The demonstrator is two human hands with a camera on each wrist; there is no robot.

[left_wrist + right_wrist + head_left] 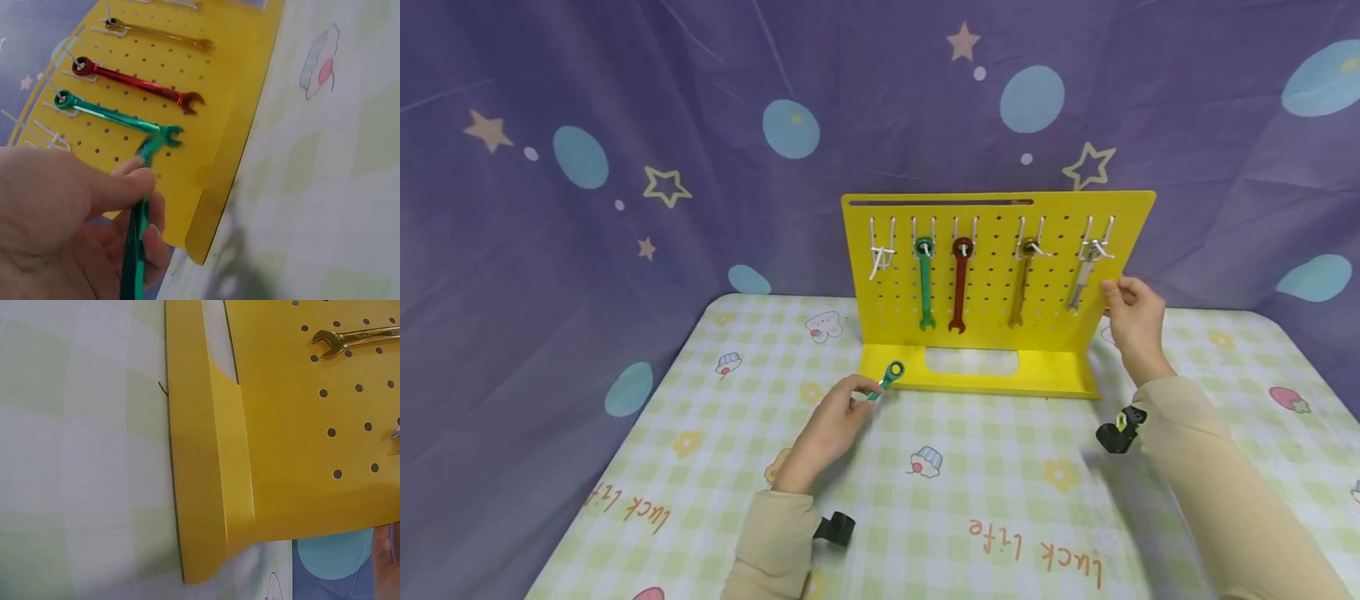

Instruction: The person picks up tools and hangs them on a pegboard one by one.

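Note:
My left hand [832, 421] pinches a green combination wrench [892, 372] near the lower left of a yellow pegboard stand [985, 333]. Its ring end points up and away in the head view; in the left wrist view the shank [132, 256] runs down past my fingers. At the board's right edge, my right hand [1138, 325] grips the side between thumb and fingers. On hooks along the board hang another green wrench [926, 287], a red wrench [960, 287], a gold wrench [1021, 287] and a silver wrench [1081, 285].
The leftmost white hook [881, 254] carries no wrench. The board's base has a raised front lip [197, 456] and stands on a checked tablecloth [985, 467]. Behind the table hangs a purple patterned curtain [880, 67].

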